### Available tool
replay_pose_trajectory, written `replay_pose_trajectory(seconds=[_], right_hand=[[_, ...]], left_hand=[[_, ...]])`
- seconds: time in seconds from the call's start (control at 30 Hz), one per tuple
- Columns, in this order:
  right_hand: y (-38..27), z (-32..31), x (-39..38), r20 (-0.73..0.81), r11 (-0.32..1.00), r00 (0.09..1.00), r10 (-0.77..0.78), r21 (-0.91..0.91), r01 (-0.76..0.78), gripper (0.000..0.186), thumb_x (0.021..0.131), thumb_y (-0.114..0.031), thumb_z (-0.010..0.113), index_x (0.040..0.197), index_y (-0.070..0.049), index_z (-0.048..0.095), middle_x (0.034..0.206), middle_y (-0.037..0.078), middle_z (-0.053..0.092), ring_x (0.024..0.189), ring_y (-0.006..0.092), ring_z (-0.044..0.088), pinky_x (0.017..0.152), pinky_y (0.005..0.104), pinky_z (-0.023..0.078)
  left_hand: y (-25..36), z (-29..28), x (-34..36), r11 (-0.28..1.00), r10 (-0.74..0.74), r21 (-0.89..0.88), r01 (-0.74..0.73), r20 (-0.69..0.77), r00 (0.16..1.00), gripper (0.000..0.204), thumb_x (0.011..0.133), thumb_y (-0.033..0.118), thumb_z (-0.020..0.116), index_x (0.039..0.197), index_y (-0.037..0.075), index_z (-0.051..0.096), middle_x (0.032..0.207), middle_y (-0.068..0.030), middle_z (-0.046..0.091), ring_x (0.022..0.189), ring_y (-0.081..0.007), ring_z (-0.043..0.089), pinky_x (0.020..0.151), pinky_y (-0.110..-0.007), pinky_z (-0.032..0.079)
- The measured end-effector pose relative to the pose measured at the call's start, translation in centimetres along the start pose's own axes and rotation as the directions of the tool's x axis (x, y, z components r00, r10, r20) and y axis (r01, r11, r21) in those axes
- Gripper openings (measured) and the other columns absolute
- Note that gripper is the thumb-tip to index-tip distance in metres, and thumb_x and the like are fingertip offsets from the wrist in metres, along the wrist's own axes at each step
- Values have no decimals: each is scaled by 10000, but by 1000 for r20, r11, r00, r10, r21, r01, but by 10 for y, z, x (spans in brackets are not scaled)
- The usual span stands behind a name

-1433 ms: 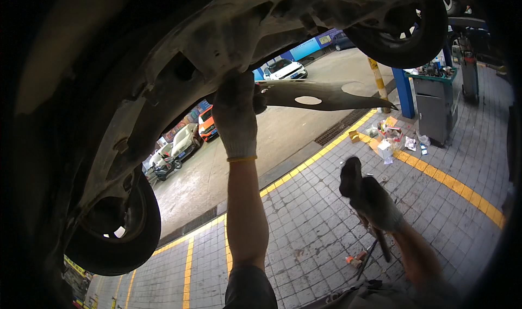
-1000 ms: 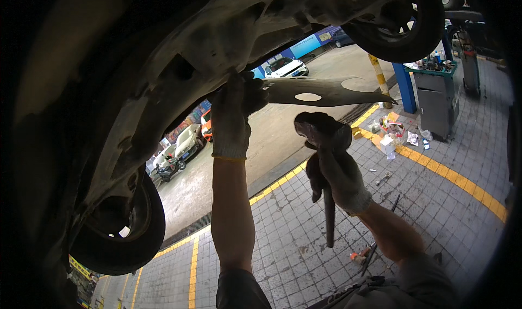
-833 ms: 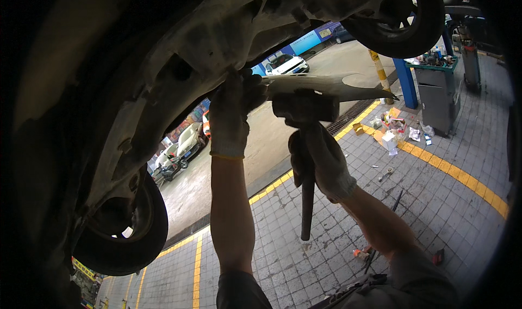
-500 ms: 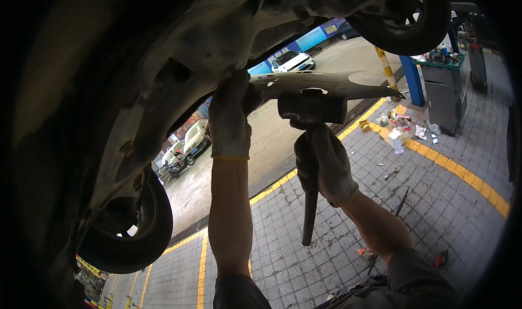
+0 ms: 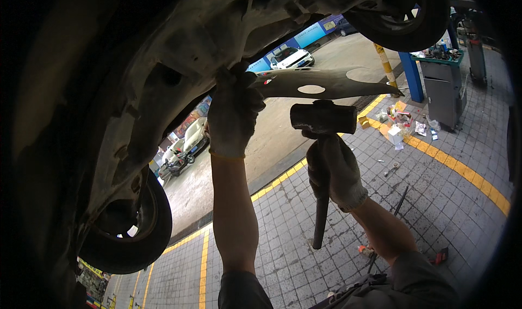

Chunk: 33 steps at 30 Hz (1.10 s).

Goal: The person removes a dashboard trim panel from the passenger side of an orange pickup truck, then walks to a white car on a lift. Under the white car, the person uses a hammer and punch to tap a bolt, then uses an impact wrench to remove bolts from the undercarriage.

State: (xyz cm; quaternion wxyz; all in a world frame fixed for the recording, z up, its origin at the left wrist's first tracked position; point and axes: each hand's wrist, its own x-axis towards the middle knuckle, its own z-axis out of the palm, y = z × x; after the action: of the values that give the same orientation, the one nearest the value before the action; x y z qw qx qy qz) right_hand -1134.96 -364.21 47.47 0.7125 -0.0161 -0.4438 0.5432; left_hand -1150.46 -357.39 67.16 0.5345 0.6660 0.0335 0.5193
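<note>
My left hand (image 5: 232, 118), in a pale knit work glove, is raised against the car underbody (image 5: 190, 42). Its fingers are closed around the near end of a flat metal panel (image 5: 348, 86). That panel stretches to the right, with an oval hole through it and a pointed far tip. Just below it, my right hand (image 5: 336, 165), also gloved, grips a heavy sledgehammer (image 5: 323, 118) high on the handle, close under the head. The hammer head lies level beneath the panel, with a small gap between them. Where the panel meets the underbody is hidden by my left hand.
Two wheels of the raised car hang at lower left (image 5: 130, 227) and upper right (image 5: 408, 15). A blue post (image 5: 411, 76) and a grey tool cabinet (image 5: 441, 91) stand at right. Litter (image 5: 399, 129) and loose tools lie on the tiled floor. Parked cars show beyond.
The sledgehammer in my right hand has moved right and slightly down, away from the panel. The panel's oval hole is now uncovered. My left hand has turned a little, still holding the panel.
</note>
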Motion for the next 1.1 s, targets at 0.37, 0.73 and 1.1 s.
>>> replay_pose_trajectory(seconds=[0.37,0.73,1.1], right_hand=[[1,-11,-1,-31,999,999,-36,16,37,663,1120,-603,468,1464,-37,498,767,1,542,493,91,484,367,257,419],[-10,-38,-18,-132,999,991,-23,-34,18,597,1123,-602,464,1367,-62,540,760,1,545,491,84,487,358,259,410],[2,-38,-23,-141,1000,990,1,-22,-4,641,1116,-606,476,1430,-48,515,738,-3,540,473,89,472,352,262,404]], left_hand=[[-16,23,-3,748,475,647,-147,-367,800,206,1025,202,767,1035,1,719,788,-75,703,683,-163,679,662,-323,588],[6,-13,-2,711,285,674,-199,-17,958,384,1085,195,652,1412,-3,627,1260,-145,717,1032,-240,689,879,-335,562],[-24,33,5,812,471,539,-222,-384,794,274,1018,242,783,1208,57,711,953,-33,697,741,-106,614,638,-280,512]])
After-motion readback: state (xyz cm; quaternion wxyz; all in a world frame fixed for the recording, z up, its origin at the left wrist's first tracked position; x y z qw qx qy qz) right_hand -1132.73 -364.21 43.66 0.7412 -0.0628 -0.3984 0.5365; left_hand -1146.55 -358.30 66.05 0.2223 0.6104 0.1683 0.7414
